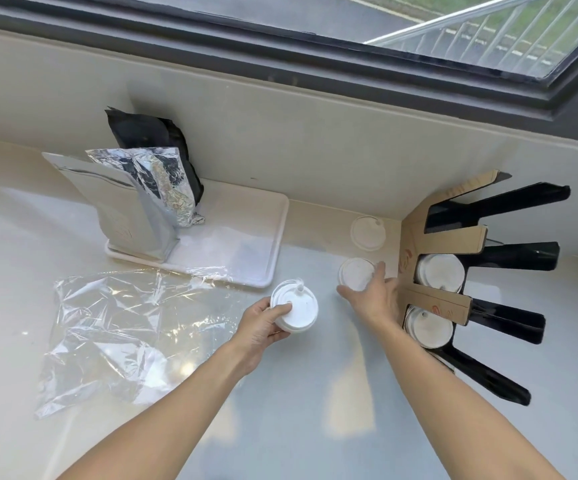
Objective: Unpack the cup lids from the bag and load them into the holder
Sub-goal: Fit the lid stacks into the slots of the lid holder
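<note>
White plastic lids (294,308) sit stacked in the left grip (263,323); right grip (372,294) clasps another stack (356,273).

Both bare forearms reach forward, left hand (263,323) closed in a grip, right hand (372,294) apparently grasping too.

- the flat clear plastic bag (114,327) on the left is thin film, crinkly and super glossy, catching glare all over
- round white cup lids (294,308) look like smooth matt plastic, slightly translucent
- the tall black holder (509,202) on the right is shiny hard plastic, with plain brown cardboard dividers (453,242), matt and papery
- silver foil pouches (135,209) far left: one smooth satin, one wrinkled and mirror-like
- black pouch (155,140) behind them looks like glossy crumpled film
- white rectangular tray (270,251) is smooth plastic
- pale countertop (315,410) is smooth with a soft sheen
</note>
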